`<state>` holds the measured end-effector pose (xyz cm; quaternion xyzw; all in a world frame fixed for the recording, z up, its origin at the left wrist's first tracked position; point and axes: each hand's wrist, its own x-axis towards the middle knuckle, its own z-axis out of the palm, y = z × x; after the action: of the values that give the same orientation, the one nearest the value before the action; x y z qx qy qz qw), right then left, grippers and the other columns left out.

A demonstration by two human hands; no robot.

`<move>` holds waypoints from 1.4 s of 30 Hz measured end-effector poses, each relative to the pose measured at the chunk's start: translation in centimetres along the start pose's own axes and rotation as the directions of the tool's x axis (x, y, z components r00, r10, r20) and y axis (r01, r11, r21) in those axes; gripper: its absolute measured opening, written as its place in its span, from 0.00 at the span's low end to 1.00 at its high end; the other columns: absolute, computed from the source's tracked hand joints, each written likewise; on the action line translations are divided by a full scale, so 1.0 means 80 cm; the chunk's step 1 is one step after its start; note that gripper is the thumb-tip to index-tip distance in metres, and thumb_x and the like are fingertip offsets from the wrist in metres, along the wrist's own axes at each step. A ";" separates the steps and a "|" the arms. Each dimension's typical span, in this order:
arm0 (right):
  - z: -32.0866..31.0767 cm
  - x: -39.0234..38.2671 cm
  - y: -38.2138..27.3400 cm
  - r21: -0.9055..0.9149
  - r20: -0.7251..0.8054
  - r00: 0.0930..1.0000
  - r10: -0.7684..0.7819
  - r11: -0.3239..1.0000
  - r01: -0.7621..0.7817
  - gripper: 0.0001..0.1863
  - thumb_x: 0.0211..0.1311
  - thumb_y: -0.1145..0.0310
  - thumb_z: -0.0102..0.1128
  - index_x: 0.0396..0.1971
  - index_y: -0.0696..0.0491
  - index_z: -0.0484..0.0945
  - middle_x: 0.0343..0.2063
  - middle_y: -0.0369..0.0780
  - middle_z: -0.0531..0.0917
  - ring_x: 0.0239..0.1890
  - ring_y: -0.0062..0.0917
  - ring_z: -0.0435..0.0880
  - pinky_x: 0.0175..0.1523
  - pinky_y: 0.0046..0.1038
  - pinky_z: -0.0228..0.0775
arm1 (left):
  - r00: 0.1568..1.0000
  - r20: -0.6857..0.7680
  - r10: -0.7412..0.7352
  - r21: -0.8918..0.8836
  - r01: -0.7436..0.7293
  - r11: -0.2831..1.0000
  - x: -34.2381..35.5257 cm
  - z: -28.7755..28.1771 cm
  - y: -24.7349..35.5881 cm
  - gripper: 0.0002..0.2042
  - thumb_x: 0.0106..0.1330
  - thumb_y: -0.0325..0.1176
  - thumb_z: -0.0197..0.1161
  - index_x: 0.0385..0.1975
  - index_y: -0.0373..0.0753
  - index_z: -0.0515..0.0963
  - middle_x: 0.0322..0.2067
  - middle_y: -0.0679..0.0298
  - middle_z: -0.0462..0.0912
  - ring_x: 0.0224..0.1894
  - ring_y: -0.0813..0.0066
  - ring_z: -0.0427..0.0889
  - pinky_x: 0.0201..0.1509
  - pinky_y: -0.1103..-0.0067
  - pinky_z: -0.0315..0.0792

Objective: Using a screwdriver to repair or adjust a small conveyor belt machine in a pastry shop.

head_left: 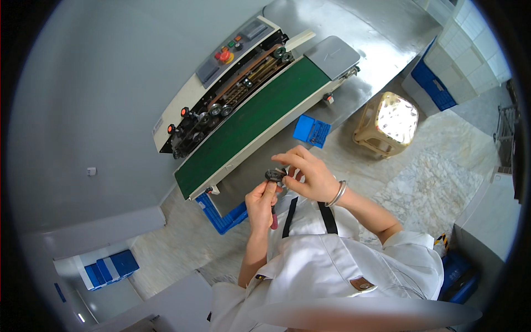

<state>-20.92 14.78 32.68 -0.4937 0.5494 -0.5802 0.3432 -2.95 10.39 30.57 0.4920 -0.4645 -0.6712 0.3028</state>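
While left hand pinches dark part, right hand half-curled alongside, grip unclear; likely adjusting, next needs steadiness.

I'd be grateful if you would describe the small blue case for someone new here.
Find the long green conveyor belt. Beside its front edge, just beyond the right hand, a small blue case lies on the metal table. Unlike the blue crate near the belt's lower-left end, it lies open, one half plain, the other patterned.
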 end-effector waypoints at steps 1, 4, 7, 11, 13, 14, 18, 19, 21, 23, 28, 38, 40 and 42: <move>-0.003 0.002 0.002 -0.001 0.067 0.998 -0.017 1.000 0.017 0.20 0.50 0.75 0.59 0.46 0.52 0.74 0.34 0.40 0.75 0.26 0.24 0.79 0.33 0.24 0.75 | 1.000 0.012 -0.003 0.008 0.003 1.000 0.000 -0.001 -0.001 0.10 0.66 0.31 0.57 0.39 0.29 0.79 0.24 0.65 0.77 0.18 0.90 0.60 0.20 0.89 0.53; -0.009 0.009 0.013 0.044 0.175 0.984 -0.031 0.999 0.024 0.15 0.53 0.73 0.59 0.44 0.53 0.76 0.36 0.40 0.74 0.28 0.23 0.79 0.34 0.23 0.74 | 1.000 0.016 -0.025 0.016 0.025 1.000 -0.001 -0.005 -0.001 0.10 0.66 0.31 0.58 0.38 0.29 0.79 0.24 0.65 0.77 0.18 0.90 0.60 0.20 0.89 0.52; -0.007 0.012 0.027 0.092 0.205 0.979 -0.024 0.996 0.005 0.09 0.55 0.72 0.60 0.36 0.55 0.78 0.33 0.39 0.75 0.28 0.22 0.79 0.33 0.22 0.73 | 0.998 0.020 -0.052 0.012 0.052 0.999 -0.003 -0.008 -0.002 0.10 0.66 0.31 0.58 0.38 0.29 0.78 0.23 0.65 0.77 0.18 0.90 0.59 0.20 0.89 0.52; 0.002 0.004 0.033 0.329 0.179 0.962 0.204 0.909 -0.254 0.05 0.55 0.72 0.61 0.29 0.57 0.76 0.27 0.36 0.76 0.28 0.18 0.78 0.31 0.21 0.71 | 0.993 0.048 -0.106 -0.077 0.110 0.991 -0.007 -0.013 -0.006 0.10 0.66 0.31 0.57 0.36 0.29 0.78 0.23 0.65 0.76 0.18 0.89 0.60 0.20 0.88 0.53; 0.006 -0.001 0.043 0.444 0.191 0.944 0.267 0.835 -0.326 0.05 0.56 0.72 0.60 0.29 0.57 0.76 0.26 0.35 0.77 0.28 0.16 0.78 0.31 0.21 0.71 | 0.987 0.058 -0.151 -0.157 0.159 0.975 -0.005 -0.014 -0.004 0.09 0.66 0.31 0.57 0.35 0.29 0.78 0.23 0.64 0.76 0.19 0.88 0.60 0.21 0.88 0.54; 0.007 -0.003 0.046 0.550 0.208 0.923 0.324 0.742 -0.384 0.04 0.56 0.73 0.59 0.28 0.57 0.75 0.25 0.34 0.77 0.28 0.15 0.77 0.31 0.21 0.71 | 0.979 0.073 -0.191 -0.234 0.203 0.951 -0.004 -0.014 -0.003 0.09 0.66 0.31 0.57 0.34 0.30 0.78 0.23 0.64 0.76 0.19 0.88 0.61 0.21 0.88 0.54; 0.013 -0.009 0.043 0.671 0.153 0.951 0.268 0.679 -0.299 0.04 0.55 0.74 0.57 0.30 0.57 0.76 0.26 0.35 0.77 0.26 0.15 0.77 0.29 0.20 0.70 | 0.981 0.078 -0.175 -0.216 0.188 0.958 -0.005 -0.012 -0.006 0.09 0.66 0.31 0.57 0.33 0.30 0.78 0.23 0.64 0.76 0.19 0.88 0.61 0.22 0.87 0.55; 0.009 -0.006 0.041 0.471 0.109 0.981 0.160 0.861 -0.193 0.05 0.54 0.76 0.55 0.31 0.57 0.77 0.26 0.35 0.77 0.25 0.15 0.76 0.28 0.20 0.70 | 0.983 0.072 -0.171 -0.176 0.181 0.968 -0.006 -0.011 -0.003 0.10 0.66 0.32 0.57 0.32 0.30 0.77 0.24 0.63 0.75 0.20 0.87 0.62 0.22 0.87 0.56; 0.004 -0.003 0.044 0.235 0.095 0.994 0.046 0.970 -0.068 0.06 0.54 0.78 0.53 0.31 0.57 0.78 0.27 0.36 0.78 0.25 0.15 0.76 0.27 0.19 0.71 | 0.983 0.067 -0.170 -0.136 0.178 0.975 -0.007 -0.010 -0.003 0.11 0.67 0.34 0.57 0.32 0.30 0.76 0.25 0.63 0.75 0.20 0.86 0.63 0.23 0.87 0.57; 0.002 -0.002 0.049 -0.005 0.079 0.981 -0.177 0.984 0.178 0.07 0.53 0.76 0.56 0.31 0.56 0.81 0.27 0.38 0.77 0.25 0.18 0.77 0.26 0.20 0.70 | 0.991 0.024 -0.131 -0.098 0.133 0.986 -0.007 -0.010 -0.004 0.09 0.65 0.31 0.58 0.35 0.30 0.78 0.23 0.65 0.76 0.18 0.89 0.60 0.21 0.88 0.53; -0.006 0.001 0.037 0.016 0.259 0.965 -0.044 0.999 0.042 0.06 0.53 0.72 0.61 0.32 0.55 0.82 0.27 0.37 0.77 0.27 0.20 0.78 0.27 0.20 0.72 | 0.992 0.016 -0.125 0.016 0.125 0.992 -0.005 -0.018 -0.006 0.09 0.65 0.31 0.59 0.36 0.30 0.79 0.22 0.67 0.76 0.18 0.90 0.59 0.20 0.89 0.52; 0.016 0.033 0.046 0.132 0.466 0.866 0.181 0.954 -0.270 0.08 0.54 0.68 0.64 0.33 0.54 0.82 0.29 0.36 0.77 0.29 0.18 0.78 0.32 0.22 0.72 | 0.970 0.125 -0.207 0.124 0.192 0.974 0.022 -0.066 -0.006 0.10 0.65 0.30 0.58 0.36 0.28 0.78 0.23 0.64 0.77 0.18 0.89 0.61 0.20 0.88 0.53; 0.027 0.037 0.054 0.143 0.443 0.874 0.199 0.947 -0.288 0.08 0.54 0.69 0.64 0.34 0.55 0.81 0.28 0.35 0.77 0.29 0.17 0.78 0.32 0.21 0.72 | 0.968 0.131 -0.214 0.096 0.202 0.975 0.032 -0.075 -0.007 0.09 0.64 0.30 0.59 0.32 0.29 0.79 0.21 0.67 0.76 0.17 0.90 0.60 0.19 0.88 0.52; 0.038 0.040 0.064 0.146 0.413 0.882 0.227 0.939 -0.310 0.08 0.55 0.69 0.64 0.34 0.55 0.81 0.27 0.34 0.77 0.29 0.17 0.78 0.32 0.20 0.73 | 0.963 0.147 -0.227 0.065 0.220 0.973 0.043 -0.087 -0.011 0.09 0.64 0.30 0.60 0.28 0.29 0.79 0.19 0.70 0.74 0.17 0.91 0.59 0.18 0.88 0.52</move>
<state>-19.62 10.02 28.05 -0.4793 0.4695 -0.4710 0.5727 2.50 5.51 27.88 0.4952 -0.4438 -0.7257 0.1765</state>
